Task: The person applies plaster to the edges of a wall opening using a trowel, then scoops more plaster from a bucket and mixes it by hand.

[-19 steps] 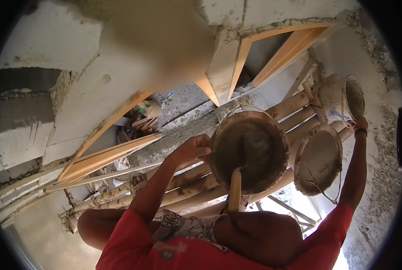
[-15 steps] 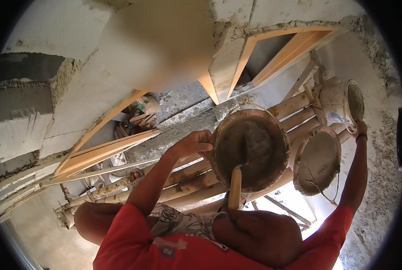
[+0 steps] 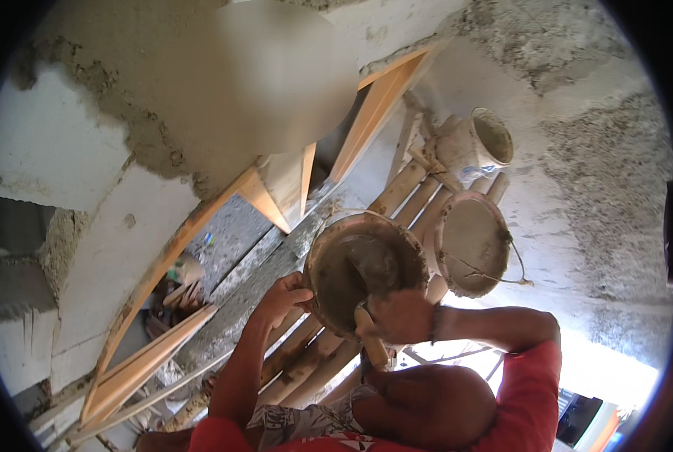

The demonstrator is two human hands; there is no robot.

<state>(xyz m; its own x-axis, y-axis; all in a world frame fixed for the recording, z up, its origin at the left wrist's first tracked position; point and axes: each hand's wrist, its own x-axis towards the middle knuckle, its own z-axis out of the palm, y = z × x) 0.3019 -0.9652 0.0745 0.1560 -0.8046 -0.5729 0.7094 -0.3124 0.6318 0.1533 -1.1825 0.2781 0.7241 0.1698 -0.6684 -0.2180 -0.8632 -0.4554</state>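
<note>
A round bucket (image 3: pixel 419 252) caked with mortar is in front of me, with wet grey mortar (image 3: pixel 332 275) inside. My left hand (image 3: pixel 283 297) grips its left rim, thumb on the edge. A trowel lies in the bucket, blade in the mortar, and its wooden handle (image 3: pixel 372 339) sticks out over the near rim toward me. Close against that handle on the right is my right hand (image 3: pixel 404 318). It is blurred, and I cannot see whether its fingers have closed around the wood.
Right of the bucket stands a second bucket (image 3: pixel 473 241) of grey mix with a rope handle. A whitish pail (image 3: pixel 493 137) is farther back. Round poles (image 3: pixel 299 346) form the platform beneath. Wooden frames (image 3: pixel 155 282) edge wall openings at left, and rough plastered wall (image 3: pixel 600 166) rises at right.
My right hand has left the pail at the far right and come across to the trowel handle. My left hand stays on the bucket rim. The view has turned and shifted.
</note>
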